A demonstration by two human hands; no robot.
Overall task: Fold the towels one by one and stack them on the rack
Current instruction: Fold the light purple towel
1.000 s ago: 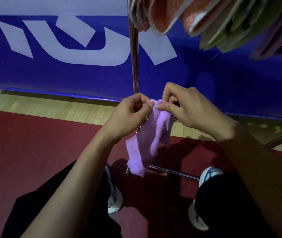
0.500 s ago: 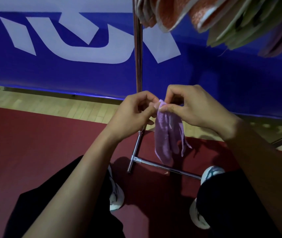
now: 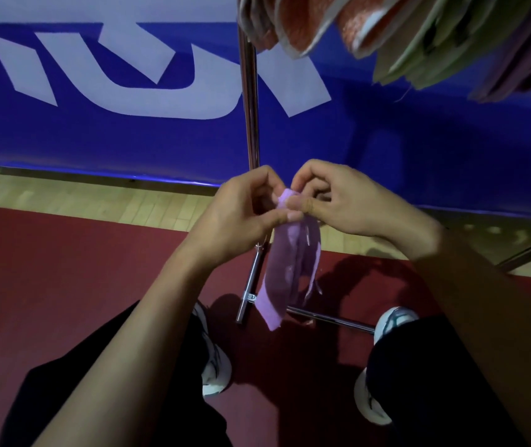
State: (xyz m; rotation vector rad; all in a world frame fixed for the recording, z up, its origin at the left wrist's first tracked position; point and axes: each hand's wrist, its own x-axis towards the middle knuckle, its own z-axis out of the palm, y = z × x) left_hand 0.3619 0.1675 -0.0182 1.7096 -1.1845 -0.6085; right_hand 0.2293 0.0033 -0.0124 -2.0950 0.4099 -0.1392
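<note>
Now purple towel [image 3: 290,269] hangs bunched, narrow, creased.

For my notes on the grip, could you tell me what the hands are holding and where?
Both the left hand and right hand pinch the purple towel at its top edge; the rest hangs free.

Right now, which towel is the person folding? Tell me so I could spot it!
Find the big blue banner with white letters, then the shiny metal rack pole before it. Just below, the left hand and right hand pinch the top of a small purple towel that dangles down. The other towels hang overhead, orange and green.
</note>
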